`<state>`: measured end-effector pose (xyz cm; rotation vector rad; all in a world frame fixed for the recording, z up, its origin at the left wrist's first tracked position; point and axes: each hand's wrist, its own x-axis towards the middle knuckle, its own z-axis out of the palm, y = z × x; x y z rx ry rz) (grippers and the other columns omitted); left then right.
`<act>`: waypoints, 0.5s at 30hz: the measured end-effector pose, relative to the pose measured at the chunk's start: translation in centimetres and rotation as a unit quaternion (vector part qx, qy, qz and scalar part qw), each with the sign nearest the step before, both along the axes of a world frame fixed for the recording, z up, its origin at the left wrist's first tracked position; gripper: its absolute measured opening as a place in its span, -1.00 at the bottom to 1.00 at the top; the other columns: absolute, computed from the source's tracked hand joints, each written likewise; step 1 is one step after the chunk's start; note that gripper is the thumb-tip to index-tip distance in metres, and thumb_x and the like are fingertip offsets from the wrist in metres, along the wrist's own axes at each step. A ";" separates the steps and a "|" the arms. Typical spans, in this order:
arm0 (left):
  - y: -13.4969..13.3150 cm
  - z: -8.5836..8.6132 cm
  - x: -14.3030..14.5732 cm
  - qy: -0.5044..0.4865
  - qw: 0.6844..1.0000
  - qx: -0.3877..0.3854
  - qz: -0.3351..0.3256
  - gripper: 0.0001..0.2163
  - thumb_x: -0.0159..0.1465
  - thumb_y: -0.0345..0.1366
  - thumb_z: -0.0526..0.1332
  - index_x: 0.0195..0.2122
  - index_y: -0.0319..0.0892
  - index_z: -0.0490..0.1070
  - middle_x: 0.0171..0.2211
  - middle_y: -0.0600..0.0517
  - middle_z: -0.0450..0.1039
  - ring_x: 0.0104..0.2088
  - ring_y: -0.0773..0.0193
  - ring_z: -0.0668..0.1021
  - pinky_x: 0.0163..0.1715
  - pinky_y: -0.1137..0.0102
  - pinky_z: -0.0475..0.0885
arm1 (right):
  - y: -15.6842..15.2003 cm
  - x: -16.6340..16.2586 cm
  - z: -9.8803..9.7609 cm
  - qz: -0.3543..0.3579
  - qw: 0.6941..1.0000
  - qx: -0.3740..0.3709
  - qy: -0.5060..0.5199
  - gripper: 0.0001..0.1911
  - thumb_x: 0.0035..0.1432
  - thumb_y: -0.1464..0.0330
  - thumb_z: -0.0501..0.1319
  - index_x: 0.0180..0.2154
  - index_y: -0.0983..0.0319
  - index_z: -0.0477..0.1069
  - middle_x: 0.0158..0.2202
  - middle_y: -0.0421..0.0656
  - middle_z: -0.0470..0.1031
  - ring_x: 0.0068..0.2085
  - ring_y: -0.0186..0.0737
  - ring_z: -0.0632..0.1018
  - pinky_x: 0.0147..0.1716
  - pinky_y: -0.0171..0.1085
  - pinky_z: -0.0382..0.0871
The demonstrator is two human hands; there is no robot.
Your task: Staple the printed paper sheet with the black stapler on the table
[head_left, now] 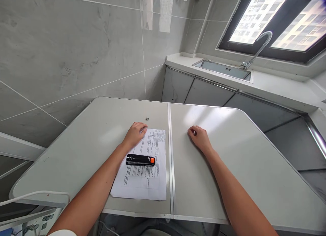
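Bare forearms (pixel 98 180) nearest me, my left hand (pixel 135 134) rests half-curled at the printed paper's (pixel 152 186) far-left corner, grip unclear; a black stapler (pixel 139 159) lies on the paper; my right hand (pixel 200 137), loosely half-open, empty, rests on the bench (pixel 198 181).

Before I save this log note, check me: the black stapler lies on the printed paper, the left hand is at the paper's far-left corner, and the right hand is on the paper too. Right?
Not quite: the right hand isn't on the paper. The head view shows it at the table's right half, apart from the paper. The rest stands.
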<state>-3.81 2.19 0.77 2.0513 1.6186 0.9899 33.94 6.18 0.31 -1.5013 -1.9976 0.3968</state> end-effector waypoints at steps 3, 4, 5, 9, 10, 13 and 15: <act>0.0 -0.5 0.2 0.128 0.992 0.004 -0.011 -0.76 0.45 -0.30 0.14 0.07 -0.11 0.52 0.02 -0.09 0.51 0.05 0.01 0.47 0.10 0.09 0.36 | -1.9 -3.0 0.9 0.049 0.997 -0.017 0.063 -0.75 0.32 0.23 0.13 -0.38 0.17 0.44 -0.38 -0.17 0.48 -0.36 -0.21 0.41 -0.28 -0.22 0.29; 0.0 -0.6 0.3 0.154 0.988 0.007 -0.006 -0.75 0.46 -0.30 0.13 0.09 -0.12 0.50 0.01 -0.10 0.50 0.04 0.00 0.47 0.08 0.08 0.36 | -2.6 -4.1 1.1 0.068 0.994 -0.035 0.083 -0.75 0.32 0.23 0.14 -0.38 0.17 0.46 -0.38 -0.17 0.49 -0.37 -0.21 0.41 -0.30 -0.22 0.28; 0.0 -0.7 0.4 0.173 0.985 0.010 -0.002 -0.76 0.46 -0.30 0.13 0.09 -0.12 0.49 -0.02 -0.11 0.48 0.03 -0.01 0.47 0.06 0.08 0.36 | -3.3 -5.2 1.3 0.085 0.990 -0.057 0.095 -0.75 0.31 0.23 0.16 -0.38 0.16 0.48 -0.38 -0.17 0.50 -0.37 -0.21 0.41 -0.31 -0.22 0.28; 0.0 -0.8 0.7 0.194 0.981 0.012 0.013 -0.82 0.49 -0.34 0.06 -0.11 -0.14 0.47 -0.10 -0.11 0.43 -0.07 0.02 0.46 -0.03 0.11 0.34 | -5.5 -8.6 1.8 0.120 0.980 -0.133 0.082 -0.74 0.30 0.17 0.19 -0.35 0.16 0.53 -0.39 -0.17 0.50 -0.36 -0.21 0.42 -0.33 -0.23 0.26; 0.0 -0.7 0.7 0.188 0.982 0.010 0.017 -0.81 0.49 -0.36 0.03 -0.14 -0.14 0.45 -0.12 -0.10 0.42 -0.09 0.03 0.46 -0.05 0.11 0.33 | -5.9 -9.1 1.9 0.123 0.979 -0.144 0.075 -0.73 0.30 0.15 0.20 -0.35 0.16 0.52 -0.39 -0.17 0.49 -0.36 -0.21 0.42 -0.34 -0.24 0.26; -0.2 -0.5 0.8 0.148 0.989 0.002 0.027 -0.80 0.50 -0.39 -0.03 -0.12 -0.13 0.38 -0.13 -0.08 0.40 -0.12 0.07 0.45 -0.06 0.13 0.32 | -6.6 -10.0 2.1 0.132 0.975 -0.166 0.064 -0.69 0.30 0.10 0.21 -0.38 0.17 0.46 -0.40 -0.19 0.44 -0.36 -0.23 0.39 -0.36 -0.26 0.22; -0.3 -0.3 0.9 0.123 0.992 -0.002 0.028 -0.82 0.51 -0.37 -0.04 -0.10 -0.11 0.35 -0.12 -0.07 0.40 -0.11 0.08 0.45 -0.04 0.12 0.31 | -6.9 -10.1 2.3 0.151 0.969 -0.184 0.069 -0.63 0.31 0.09 0.20 -0.45 0.18 0.33 -0.46 -0.25 0.34 -0.41 -0.28 0.31 -0.40 -0.28 0.14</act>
